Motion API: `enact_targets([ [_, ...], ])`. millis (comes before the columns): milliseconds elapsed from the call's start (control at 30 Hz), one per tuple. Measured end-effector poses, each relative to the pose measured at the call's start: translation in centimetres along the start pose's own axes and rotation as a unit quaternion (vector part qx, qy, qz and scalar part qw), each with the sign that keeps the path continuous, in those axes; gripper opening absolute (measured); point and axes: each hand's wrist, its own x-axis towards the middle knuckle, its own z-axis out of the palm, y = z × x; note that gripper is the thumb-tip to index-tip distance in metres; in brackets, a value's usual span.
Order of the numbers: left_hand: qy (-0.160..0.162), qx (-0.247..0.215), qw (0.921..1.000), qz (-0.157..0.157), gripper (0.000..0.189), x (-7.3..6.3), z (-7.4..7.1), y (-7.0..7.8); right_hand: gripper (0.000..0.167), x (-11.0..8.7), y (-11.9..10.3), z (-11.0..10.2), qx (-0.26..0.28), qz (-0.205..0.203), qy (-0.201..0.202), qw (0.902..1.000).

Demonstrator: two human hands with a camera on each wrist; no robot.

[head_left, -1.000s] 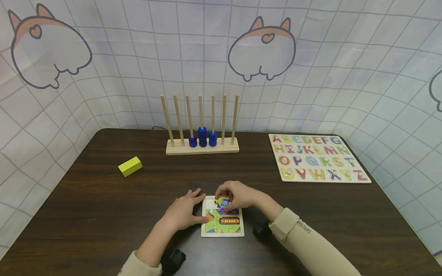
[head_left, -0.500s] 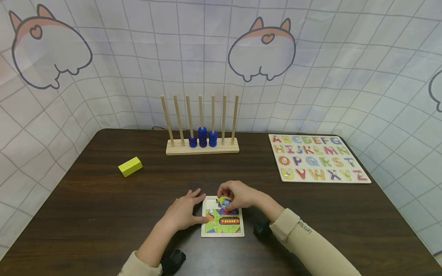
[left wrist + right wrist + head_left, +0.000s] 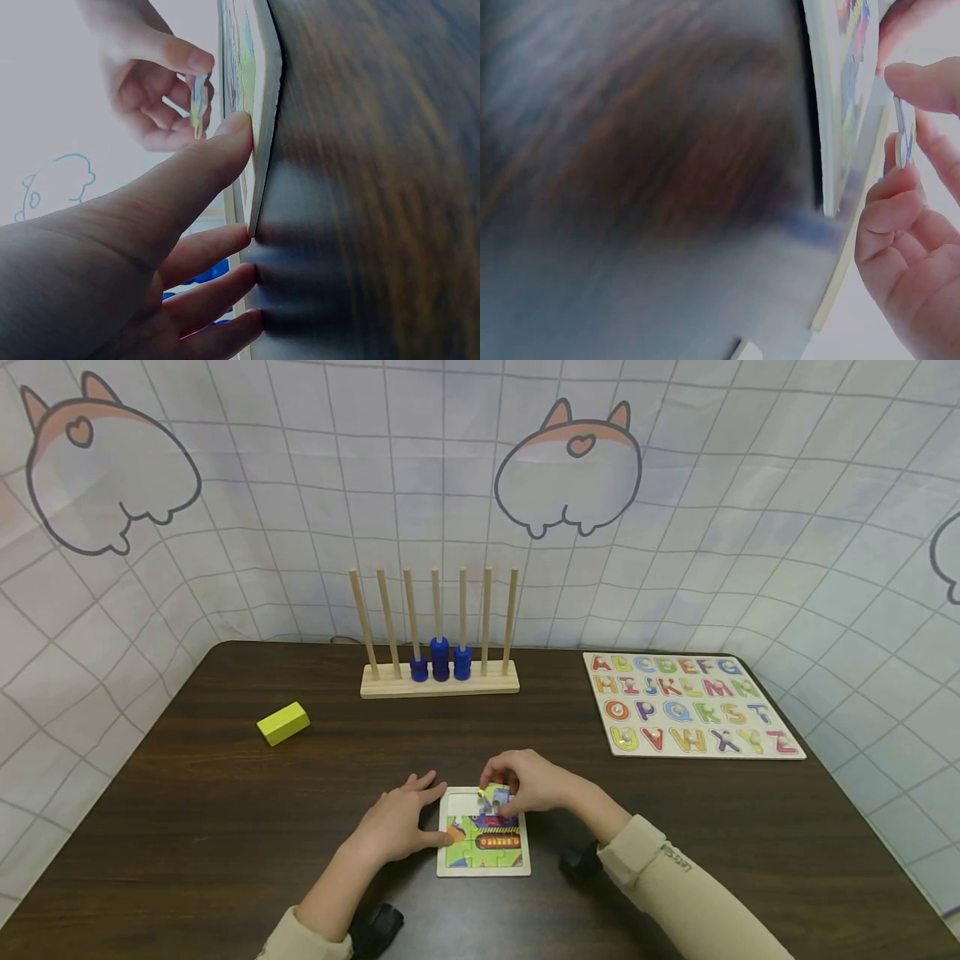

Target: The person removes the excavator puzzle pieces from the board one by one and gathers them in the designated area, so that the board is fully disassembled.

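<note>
A small jigsaw puzzle in a pale wooden tray (image 3: 483, 872) lies on the dark table, its upper left part showing bare white. Between thumb and fingers my right hand (image 3: 536, 782) pinches a green and purple puzzle piece (image 3: 493, 797) over the tray's upper right. The right wrist view has this piece (image 3: 905, 139) edge-on, raised off the tray. My left hand (image 3: 397, 821) steadies the tray from its left side, fingers extended. In the left wrist view its thumb (image 3: 234, 135) rests on the tray's rim and the index fingertip touches a corner.
Behind the tray stands a wooden peg rack (image 3: 440, 689) with blue beads on three pegs. A yellow block (image 3: 283, 723) lies at the left. An alphabet board (image 3: 708, 752) occupies the back right. Patterned white cloth (image 3: 442, 485) hangs behind the table.
My right hand has shifted slightly right and lifted, tilting the puzzle piece up from the tray. The left hand and the tray have stayed in place.
</note>
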Motion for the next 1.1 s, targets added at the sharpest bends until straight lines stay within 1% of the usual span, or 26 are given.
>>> enact_targets([
  [233,-0.002,0.001,1.0,0.001,0.073,-0.1,0.0,0.1,0.031,-1.1,0.3,-0.8,-0.005,-0.005,0.005,1.0],
  [433,0.001,0.002,1.0,0.0,0.073,-0.1,0.1,0.1,0.036,-2.2,0.8,-1.4,-0.007,-0.005,0.019,0.9998],
  [533,0.003,0.004,1.0,-0.001,0.074,-0.1,0.1,0.1,0.034,-2.8,1.2,-1.7,-0.013,0.008,0.028,0.9995],
  [667,0.004,0.004,1.0,-0.003,0.074,-0.1,0.1,0.1,0.031,-3.7,1.7,-2.3,-0.023,0.012,0.037,0.999],
  [967,0.005,0.002,1.0,-0.006,0.073,-0.1,0.1,0.1,0.029,-5.4,3.0,-3.3,-0.028,0.003,0.063,0.9976],
  [1100,0.005,0.003,1.0,-0.007,0.073,-0.1,0.1,0.1,0.03,-6.0,3.6,-3.7,-0.027,-0.001,0.068,0.9973],
])
